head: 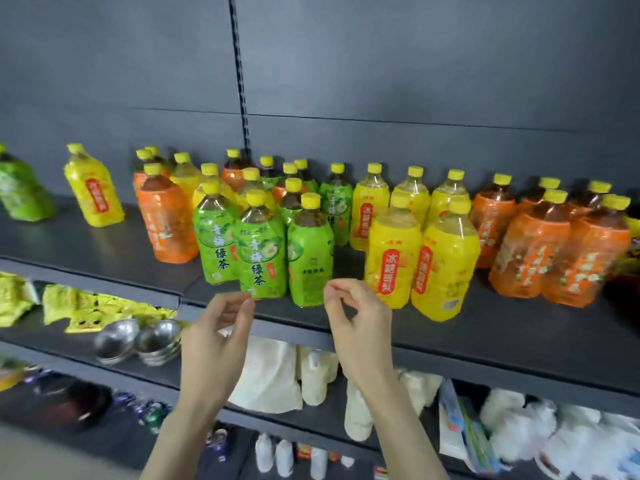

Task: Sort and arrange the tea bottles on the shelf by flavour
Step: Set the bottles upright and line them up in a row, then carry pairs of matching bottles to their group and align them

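Observation:
Tea bottles with yellow caps stand on the dark top shelf [485, 327]. Green-labelled bottles [261, 251] cluster at the front centre, yellow-labelled ones [393, 258] stand to their right, and orange-labelled ones [530, 251] fill the far right. Another orange bottle [168, 223] stands left of the green group, with mixed bottles behind it. A lone yellow bottle [93, 188] and a green one [20, 188] stand far left. My left hand [218, 337] and my right hand [356, 323] hover just in front of the green bottles, fingers loosely curled, holding nothing.
The shelf below holds yellow snack packets [79, 306], stacked metal bowls [138, 341] and white bags [273, 372]. Lower shelves carry small white bottles [273, 455] and fluffy white items [540, 427]. A slotted upright [240, 81] runs up the grey back panel.

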{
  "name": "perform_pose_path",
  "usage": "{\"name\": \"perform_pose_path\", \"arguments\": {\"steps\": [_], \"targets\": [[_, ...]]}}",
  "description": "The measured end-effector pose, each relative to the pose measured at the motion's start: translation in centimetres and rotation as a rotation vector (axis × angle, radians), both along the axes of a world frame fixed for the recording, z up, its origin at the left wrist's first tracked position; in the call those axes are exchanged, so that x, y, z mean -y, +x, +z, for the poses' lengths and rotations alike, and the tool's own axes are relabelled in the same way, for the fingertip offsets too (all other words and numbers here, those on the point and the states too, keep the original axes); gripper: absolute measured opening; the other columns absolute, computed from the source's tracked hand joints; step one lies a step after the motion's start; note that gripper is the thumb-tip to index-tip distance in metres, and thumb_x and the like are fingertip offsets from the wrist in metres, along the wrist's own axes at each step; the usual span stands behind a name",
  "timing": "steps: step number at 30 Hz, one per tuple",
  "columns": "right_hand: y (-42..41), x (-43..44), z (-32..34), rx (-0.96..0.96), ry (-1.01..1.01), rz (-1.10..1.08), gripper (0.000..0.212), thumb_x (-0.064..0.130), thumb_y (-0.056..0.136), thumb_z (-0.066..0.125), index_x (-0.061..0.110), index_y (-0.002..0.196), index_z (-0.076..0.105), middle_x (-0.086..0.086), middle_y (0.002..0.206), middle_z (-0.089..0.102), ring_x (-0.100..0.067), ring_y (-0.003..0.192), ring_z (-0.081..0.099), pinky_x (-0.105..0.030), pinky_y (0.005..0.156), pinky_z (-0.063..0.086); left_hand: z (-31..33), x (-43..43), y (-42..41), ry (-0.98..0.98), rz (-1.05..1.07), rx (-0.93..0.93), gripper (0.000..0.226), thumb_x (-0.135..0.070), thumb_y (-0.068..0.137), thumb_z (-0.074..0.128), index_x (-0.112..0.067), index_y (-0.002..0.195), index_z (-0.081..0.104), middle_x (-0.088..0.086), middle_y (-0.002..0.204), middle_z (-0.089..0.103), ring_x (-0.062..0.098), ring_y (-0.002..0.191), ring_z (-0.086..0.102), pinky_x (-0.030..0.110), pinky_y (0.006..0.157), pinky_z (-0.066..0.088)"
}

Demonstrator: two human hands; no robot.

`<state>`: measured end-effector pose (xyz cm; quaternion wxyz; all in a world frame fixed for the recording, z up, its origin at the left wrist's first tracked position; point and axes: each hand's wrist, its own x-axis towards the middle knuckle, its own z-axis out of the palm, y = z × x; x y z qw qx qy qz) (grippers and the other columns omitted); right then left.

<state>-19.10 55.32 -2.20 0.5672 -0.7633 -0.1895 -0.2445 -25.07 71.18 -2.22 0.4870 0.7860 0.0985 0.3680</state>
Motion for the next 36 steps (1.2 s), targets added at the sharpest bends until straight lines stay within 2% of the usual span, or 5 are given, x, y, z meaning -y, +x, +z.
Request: {"name": "perform_pose_path", "arguments": {"steps": [12,16,21,28,36], "targets": [[3.9,-18.2,2.7,0.047,-0.046,0.067,0.012,0.015,0.092,0.062,0.011,0.100,0.070,0.000,0.095,0.070,-0.005,0.086,0.064,-0.023,0.077,0.054,2.9,-17.5,3.1,-0.021,0.014,0.087,0.007,-0.021,0.091,0.059,-0.023,0.091,0.066,-0.013,0.079,0.068,-0.001,0.080,0.062,0.007,0.068,0.044],[7.0,-24.0,3.0,0.046,-0.028,0.076,0.011,0.015,0.091,0.062,0.012,0.099,0.070,0.003,0.094,0.069,-0.008,0.089,0.065,-0.034,0.081,0.055,2.4,-23.1,6.4,-0.055,0.015,0.097,0.009,-0.021,0.092,0.057,-0.019,0.093,0.066,-0.009,0.083,0.070,0.003,0.081,0.065,0.017,0.074,0.050],[11.3,-31.1,2.8,0.052,0.023,0.062,0.013,0.018,0.091,0.061,0.014,0.100,0.070,0.003,0.094,0.070,-0.011,0.090,0.065,-0.037,0.082,0.055,1.8,-29.9,11.2,-0.068,0.027,0.089,0.011,-0.017,0.093,0.056,-0.024,0.088,0.064,-0.009,0.084,0.070,0.000,0.081,0.064,0.008,0.069,0.045],[15.7,-38.9,1.9,-0.025,-0.022,-0.029,0.049,0.033,0.091,0.060,0.018,0.136,0.046,-0.002,0.137,0.050,-0.017,0.128,0.046,-0.033,0.107,0.039,0.3,-37.1,18.0,-0.112,-0.015,0.061,0.007,-0.017,0.094,0.055,-0.017,0.096,0.062,-0.014,0.088,0.065,-0.012,0.080,0.059,0.002,0.070,0.040],[19.3,-44.5,0.7,0.014,0.017,-0.271,0.069,0.049,0.083,0.062,0.024,0.142,0.038,0.002,0.145,0.041,-0.011,0.134,0.036,-0.029,0.109,0.033,-0.7,-44.5,27.4,-0.106,-0.217,0.052,0.049,-0.046,0.086,0.051,-0.014,0.124,0.049,0.001,0.123,0.055,0.012,0.114,0.052,0.033,0.097,0.044]]}}
